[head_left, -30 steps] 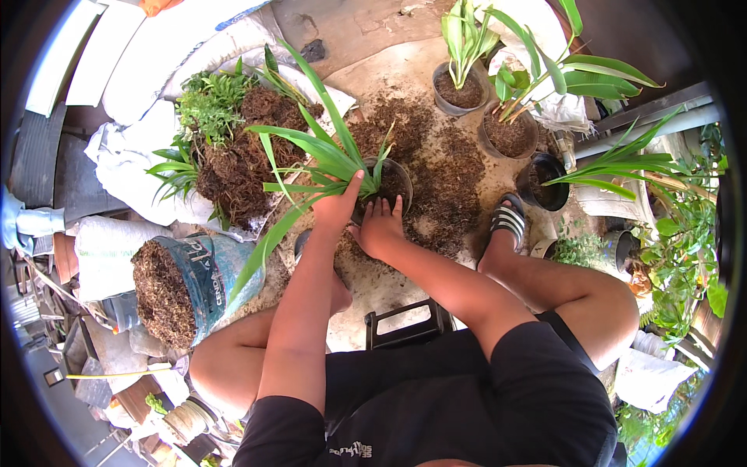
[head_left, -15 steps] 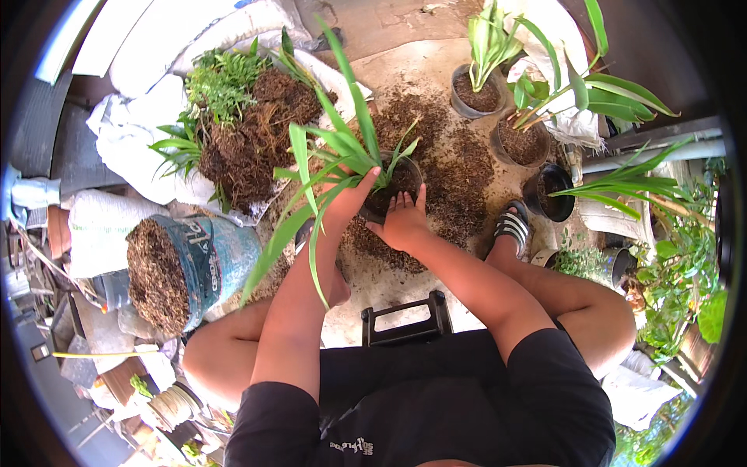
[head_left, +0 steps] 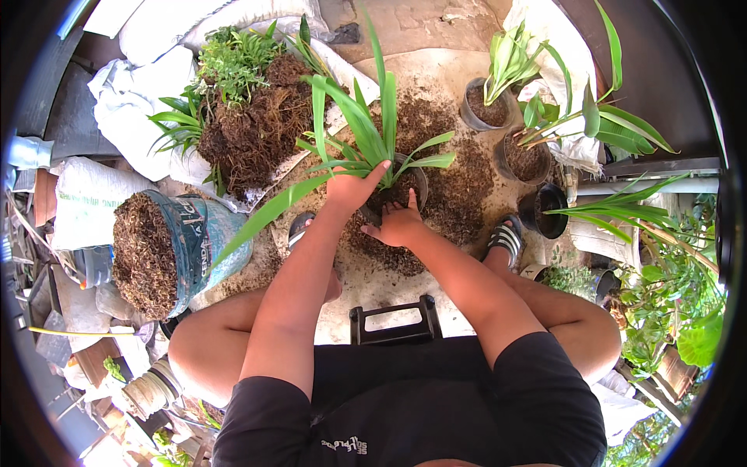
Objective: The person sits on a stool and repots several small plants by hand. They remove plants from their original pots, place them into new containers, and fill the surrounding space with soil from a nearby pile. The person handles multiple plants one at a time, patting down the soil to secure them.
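My left hand grips a long-leaved green plant by its base, thumb up against the leaves. The plant leans in a dark round pot at the middle. My right hand lies against the near part of that pot, fingers spread over the dark soil inside, just right of and below my left hand. Loose brown soil mix is scattered on the pale ground around the pot. Part of the left fingers is hidden by leaves.
A root-and-plant clump rests on white sacks at upper left. A blue container of soil mix stands at left. Potted plants and a black pot line the right, near my sandalled foot. A black stool edge is below.
The view has shifted slightly. The plant's leaves now stand more upright, and my left thumb has moved a little along its base. Both hands remain at the pot.
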Available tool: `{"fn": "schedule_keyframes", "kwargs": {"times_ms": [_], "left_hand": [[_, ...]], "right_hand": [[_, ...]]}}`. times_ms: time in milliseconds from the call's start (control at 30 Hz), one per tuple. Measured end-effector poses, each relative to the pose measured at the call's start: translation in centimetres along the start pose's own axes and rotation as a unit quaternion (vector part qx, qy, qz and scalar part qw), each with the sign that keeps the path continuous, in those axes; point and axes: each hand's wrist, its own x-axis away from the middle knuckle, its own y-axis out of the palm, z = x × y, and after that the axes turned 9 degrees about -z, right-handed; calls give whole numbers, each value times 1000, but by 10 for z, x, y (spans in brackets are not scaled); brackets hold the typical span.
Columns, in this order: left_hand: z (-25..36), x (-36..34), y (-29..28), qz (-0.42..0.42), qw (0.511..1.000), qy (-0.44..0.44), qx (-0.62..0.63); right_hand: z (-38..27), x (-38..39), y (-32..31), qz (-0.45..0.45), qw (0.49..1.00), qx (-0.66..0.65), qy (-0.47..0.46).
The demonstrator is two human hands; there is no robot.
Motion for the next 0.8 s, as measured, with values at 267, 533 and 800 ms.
{"fn": "schedule_keyframes", "kwargs": {"times_ms": [267,533,800], "left_hand": [[9,1,-7,19,999,29,35],[5,-2,-6,9,1000,6,7],[-1,-3,8,18,997,15,68]], "right_hand": [[12,-12,6,65,996,52,20],[21,9,-10,42,998,15,43],[30,-11,-16,63,989,77,112]]}}
